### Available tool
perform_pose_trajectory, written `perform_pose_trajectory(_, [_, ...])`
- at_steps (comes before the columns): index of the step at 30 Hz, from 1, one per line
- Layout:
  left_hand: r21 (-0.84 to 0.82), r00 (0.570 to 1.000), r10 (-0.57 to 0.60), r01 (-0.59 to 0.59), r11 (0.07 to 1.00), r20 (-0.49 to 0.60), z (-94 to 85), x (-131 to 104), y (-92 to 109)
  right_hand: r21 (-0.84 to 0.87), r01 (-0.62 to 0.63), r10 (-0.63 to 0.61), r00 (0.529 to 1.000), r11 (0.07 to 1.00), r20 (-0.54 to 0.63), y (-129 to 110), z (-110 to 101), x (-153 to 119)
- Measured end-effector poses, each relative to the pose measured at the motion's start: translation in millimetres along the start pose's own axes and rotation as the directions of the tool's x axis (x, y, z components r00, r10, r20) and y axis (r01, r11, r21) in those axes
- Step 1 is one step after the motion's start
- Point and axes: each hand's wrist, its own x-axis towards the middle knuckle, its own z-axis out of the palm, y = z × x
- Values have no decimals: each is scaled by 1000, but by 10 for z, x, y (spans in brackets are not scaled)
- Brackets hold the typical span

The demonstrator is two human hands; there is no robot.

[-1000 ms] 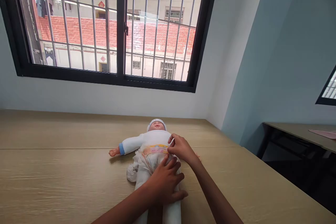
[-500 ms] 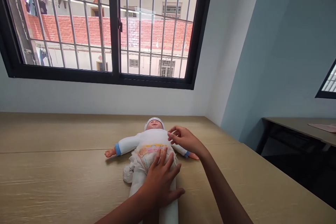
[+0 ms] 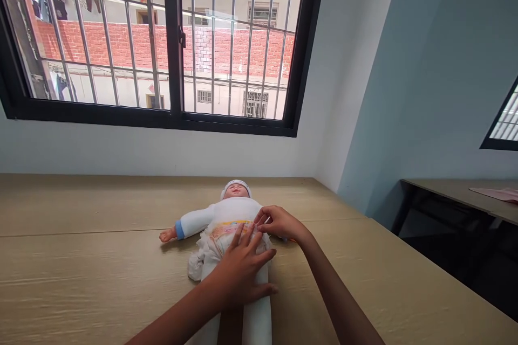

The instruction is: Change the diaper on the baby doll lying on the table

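A baby doll (image 3: 235,209) in a white suit with blue cuffs and a white cap lies on its back, head toward the wall. A white diaper (image 3: 216,234) with a yellow and orange printed waistband is wrapped around its hips. My left hand (image 3: 243,269) rests on the front of the diaper with its fingers spread. At the waistband's right end, my right hand (image 3: 279,222) has its fingertips pinched on the diaper edge. That hand hides most of the doll's arm on the right. A bunched white piece (image 3: 195,267) of the diaper sticks out at the left hip.
The doll lies on a wide wooden table (image 3: 101,280) set against the wall. Above is a barred window (image 3: 174,113) with a black frame. A second table (image 3: 445,194) with a pink cloth (image 3: 496,194) stands at the right.
My right hand has come down from beside the doll's chest to the diaper's waistband, and its fingers have closed there. My left hand stays on the diaper.
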Motion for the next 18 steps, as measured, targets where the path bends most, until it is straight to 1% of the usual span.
perform_pose_trajectory(2, [-40,1000,6,-5,999,6,-107,12,-19,8,2,-2,1000,1000,-21,-3,5,4])
perform_pose_trajectory(5, [-91,1000,-26,25,996,-14,-349,40,-91,-10,19,-19,999,1000,-41,-15,24,16])
perform_pose_trajectory(7, [-58,992,-109,106,993,-57,-518,52,-194,-19,29,-30,998,999,-46,-19,49,32])
perform_pose_trajectory(10, [14,961,-258,261,965,-102,-693,26,-455,-8,29,-29,998,1000,-51,-19,92,51])
perform_pose_trajectory(11, [16,950,-302,304,953,-82,-719,3,-565,-9,29,-29,998,1000,-58,-19,104,54])
perform_pose_trajectory(12, [7,939,-342,343,939,-34,-728,-25,-682,-17,30,-31,997,999,-68,-22,114,55])
perform_pose_trajectory(13, [-9,925,-379,380,925,36,-721,-57,-802,-30,30,-33,996,999,-80,-26,123,53])
perform_pose_trajectory(15, [-56,878,-435,454,889,200,-664,-119,-1031,-70,26,-34,993,997,-115,-46,130,42])
perform_pose_trajectory(17, [-149,848,-428,489,860,313,-573,-170,-1216,-117,31,-50,986,993,-160,-84,119,20])
perform_pose_trajectory(18, [-202,846,-407,490,848,344,-523,-188,-1284,-137,38,-64,980,990,-187,-109,104,4])
